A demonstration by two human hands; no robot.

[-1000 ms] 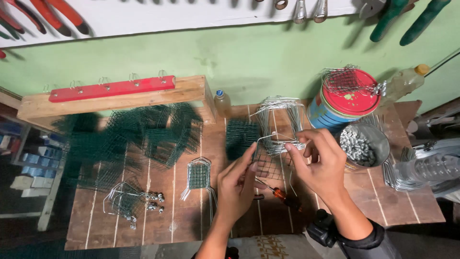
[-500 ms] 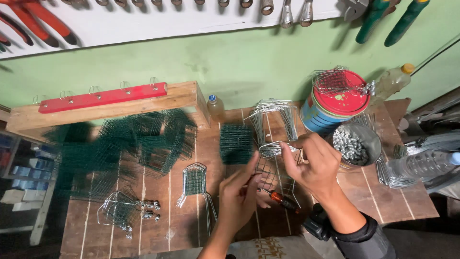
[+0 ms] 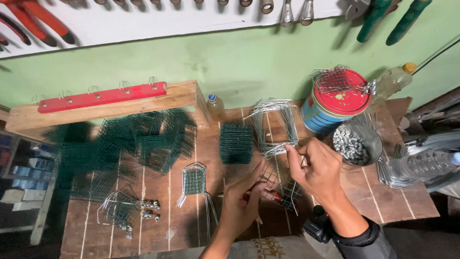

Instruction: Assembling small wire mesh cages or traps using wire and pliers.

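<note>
Basically both hands work over a small green wire mesh piece [image 3: 287,192] lying on the wooden workbench [image 3: 158,225], near its front edge. Left hand [image 3: 242,199] sits just left of it, fingers stretched out and pointing up-right, fingertips [image 3: 258,169] touching or nearly touching the mesh edge; not closed round anything I can make out. Right hand [image 3: 318,168] is above and right of the mesh, fingers curled, thumb and forefinger pinched on thin bare wire at the lower end of a bundle of bent silver wires [image 3: 275,124]. Pinch looks closed, but exactly which strand it holds is too fine to tell.

Handling, as a judgement: mesh is very light, thin, springy, bends easily and holds a kink; cut ends are likely sharp and snag on other wire. Best held by the edge strands, pinched flat, not by the middle. Loose wires are slippery and tangle.

Around: a flat dark green mesh square [image 3: 235,143] just behind the left hand, a small finished wire cage [image 3: 194,181] to its left, a red-lidded tin [image 3: 335,103] and a metal bowl of small silver parts [image 3: 354,144] on the right.
</note>
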